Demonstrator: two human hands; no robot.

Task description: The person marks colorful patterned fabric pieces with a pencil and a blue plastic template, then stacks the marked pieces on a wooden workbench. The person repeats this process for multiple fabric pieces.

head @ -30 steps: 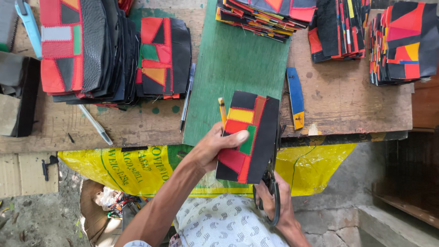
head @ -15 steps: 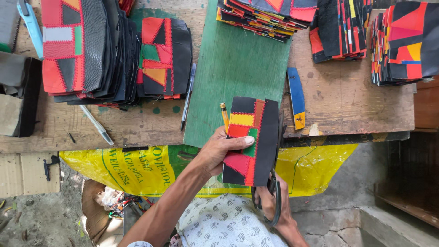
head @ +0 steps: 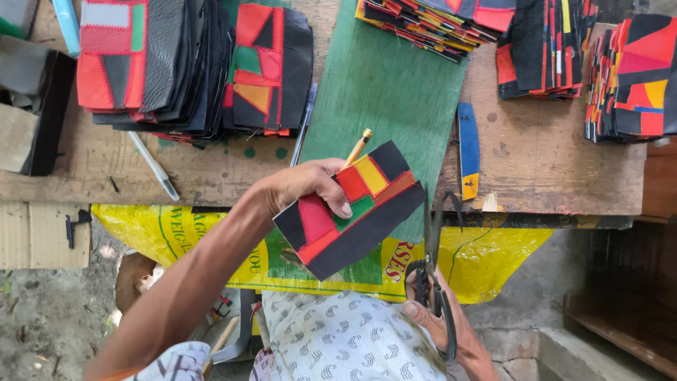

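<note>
We see a patchwork pouch [head: 350,209] of black, red, yellow, green and orange pieces held up in the air in front of the table [head: 211,173] edge, tilted so its long side runs from lower left to upper right. Our left hand [head: 303,187] grips it along the upper left edge, thumb pressed on the front panel and fingers curled behind; a pencil [head: 357,147] sticks up from that same hand just above the pouch. Our right hand [head: 441,321] sits lower and to the right, closed through the handles of a pair of scissors [head: 431,264], whose blades point upward and end beside the pouch's right edge; whether they touch it we cannot tell. Behind the pouch, beyond the left hand, a green board [head: 384,85] lies on the table. To the right of it, above the right hand, rests a blue and yellow cutter [head: 467,149]. Farther left of the left hand stand two piles of similar pouches [head: 197,67], with a pale pen [head: 154,166] lying near them. More stacks of coloured pieces [head: 564,49] fill the far right of the table. A yellow sack [head: 176,233] hangs below the table edge, under the left arm.
</note>
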